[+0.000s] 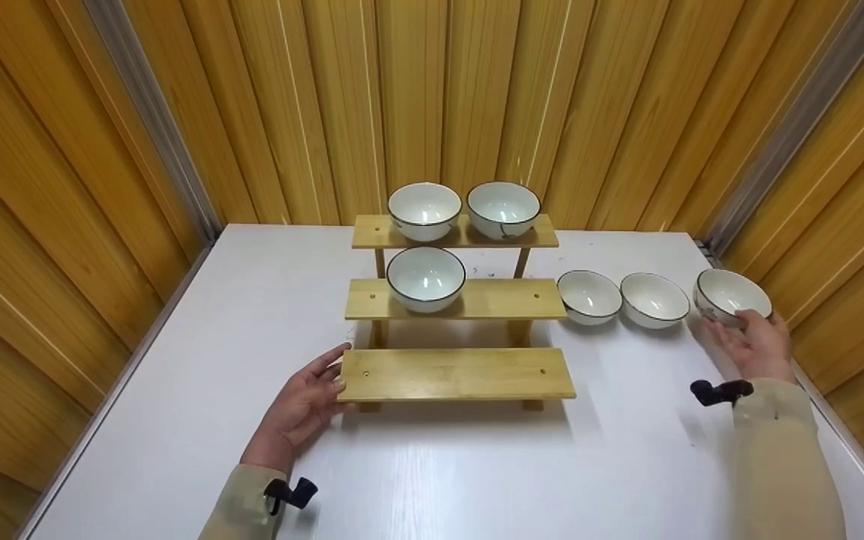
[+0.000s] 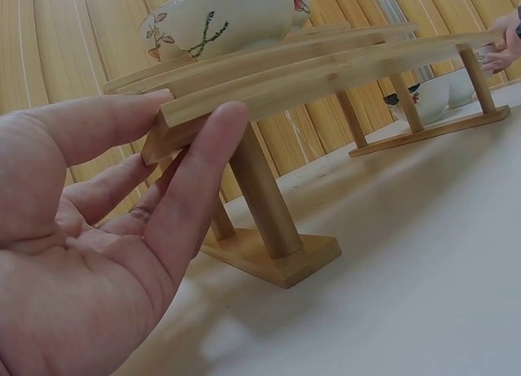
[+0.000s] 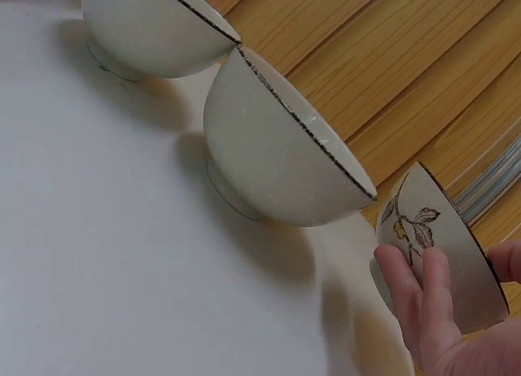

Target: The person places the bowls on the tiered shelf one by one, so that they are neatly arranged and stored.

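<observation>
Two hands are busy, well apart. Your right hand [image 1: 756, 346] grips the flowered bowl [image 1: 728, 291] by its rim and outer side, seemingly raised off the tabletop [image 1: 627, 465]. Your left hand [image 1: 303, 405] pinches the nearest end of the wooden stand [image 1: 454, 373], at its lowest step. Because the bowl looks glossy, it could slip if your right thumb loses the rim. Just left of this hand are the near bowl [image 1: 655, 301] and the next bowl [image 1: 588, 298], very close together; a low sideways movement may knock and chip them. Beyond your left hand, to its right, the middle-step bowl [image 1: 426, 279] and two top-step bowls [image 1: 504, 210] could slide if that hand pulls the stand.
</observation>
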Demonstrator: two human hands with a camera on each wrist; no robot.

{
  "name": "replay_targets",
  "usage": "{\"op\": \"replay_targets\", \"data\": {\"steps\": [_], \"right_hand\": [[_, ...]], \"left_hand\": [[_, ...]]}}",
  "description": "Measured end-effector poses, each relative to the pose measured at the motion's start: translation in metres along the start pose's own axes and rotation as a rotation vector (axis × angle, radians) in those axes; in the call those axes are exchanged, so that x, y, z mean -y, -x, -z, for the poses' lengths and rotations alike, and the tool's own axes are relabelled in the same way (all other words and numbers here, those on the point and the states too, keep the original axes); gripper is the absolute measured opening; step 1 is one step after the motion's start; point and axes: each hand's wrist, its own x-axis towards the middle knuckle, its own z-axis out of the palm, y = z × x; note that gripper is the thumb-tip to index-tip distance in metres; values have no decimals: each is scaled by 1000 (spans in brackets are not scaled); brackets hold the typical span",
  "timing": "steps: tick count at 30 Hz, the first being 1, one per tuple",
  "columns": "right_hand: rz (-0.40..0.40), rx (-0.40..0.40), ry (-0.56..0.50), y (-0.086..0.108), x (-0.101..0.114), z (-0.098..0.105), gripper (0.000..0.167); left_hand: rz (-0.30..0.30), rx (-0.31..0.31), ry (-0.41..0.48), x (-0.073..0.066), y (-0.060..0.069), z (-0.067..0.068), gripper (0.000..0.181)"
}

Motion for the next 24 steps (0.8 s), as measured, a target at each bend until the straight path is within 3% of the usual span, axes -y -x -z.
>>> {"op": "replay_targets", "data": {"steps": [8,18,21,24], "right_hand": [[35,140,13,15,4,-9,93],[36,292,116,37,2,-35,93],[61,389,163,43,-1,-43,83],[71,482,208,52,-5,-50,61]], "left_hand": [[-7,12,14,0,-1,0,69],[1,-15,-22,-1,-1,-1,73],[4,-25,-19,-1,-1,-2,73],[16,-43,-6,-1,-1,-2,73]]}}
